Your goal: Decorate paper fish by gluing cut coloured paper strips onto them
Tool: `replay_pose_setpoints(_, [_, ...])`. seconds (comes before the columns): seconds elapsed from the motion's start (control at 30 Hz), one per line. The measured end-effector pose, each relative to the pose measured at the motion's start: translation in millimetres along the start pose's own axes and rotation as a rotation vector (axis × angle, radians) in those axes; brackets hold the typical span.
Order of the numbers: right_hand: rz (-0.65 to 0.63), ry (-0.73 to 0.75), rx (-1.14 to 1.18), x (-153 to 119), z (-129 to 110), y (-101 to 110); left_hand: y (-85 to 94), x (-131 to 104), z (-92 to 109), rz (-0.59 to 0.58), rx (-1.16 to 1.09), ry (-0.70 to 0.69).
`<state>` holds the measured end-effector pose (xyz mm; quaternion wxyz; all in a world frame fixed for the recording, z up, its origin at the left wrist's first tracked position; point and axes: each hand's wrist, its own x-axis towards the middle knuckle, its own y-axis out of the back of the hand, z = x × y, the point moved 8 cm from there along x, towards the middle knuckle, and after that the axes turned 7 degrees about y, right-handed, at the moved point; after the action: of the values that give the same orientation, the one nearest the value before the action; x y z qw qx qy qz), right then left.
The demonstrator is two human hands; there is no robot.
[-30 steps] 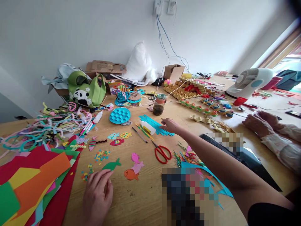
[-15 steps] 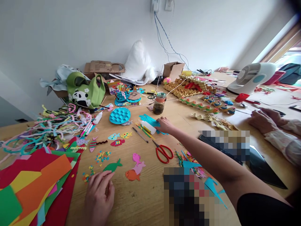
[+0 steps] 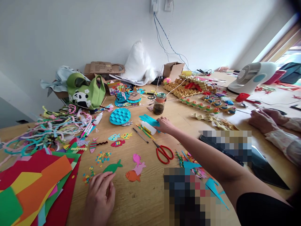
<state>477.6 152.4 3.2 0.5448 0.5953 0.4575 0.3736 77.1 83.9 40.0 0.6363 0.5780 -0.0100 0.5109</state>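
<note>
My right hand [image 3: 165, 125] reaches out across the table, its fingers closed on the edge of some blue paper [image 3: 146, 119]. A white glue bottle [image 3: 147, 128] lies right beside those fingers, partly over thin coloured sticks [image 3: 144, 131]. Near me, my left hand [image 3: 100, 191] rests with loosely bent fingers, thumb apart, the fingertips touching a green paper fish [image 3: 114, 166]. To its right lie pink and orange paper fish [image 3: 133, 175]. Red-handled scissors [image 3: 164, 154] and a grey pen [image 3: 140, 135] are between my hands. Small decorated fish [image 3: 118, 143] lie farther up.
Coloured paper sheets [image 3: 44, 175] and a pile of pipe cleaners [image 3: 54, 131] cover the left. A glass jar [image 3: 159, 103] with dark liquid stands beyond my right hand, near a blue woven plate [image 3: 119, 116]. Another person's hands [image 3: 263, 121] are at right, near a white fan [image 3: 252, 77].
The blue paper has shifted slightly under my right fingers, and less of it shows to the right of the glue bottle. My left hand has stayed by the green fish.
</note>
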Motion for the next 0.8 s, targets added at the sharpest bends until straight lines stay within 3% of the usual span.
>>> replay_pose_setpoints(0.8, [-0.027,-0.026,-0.033,2.0,6.2,3.3,2.6,1.1,0.0,0.004,-0.021,0.005])
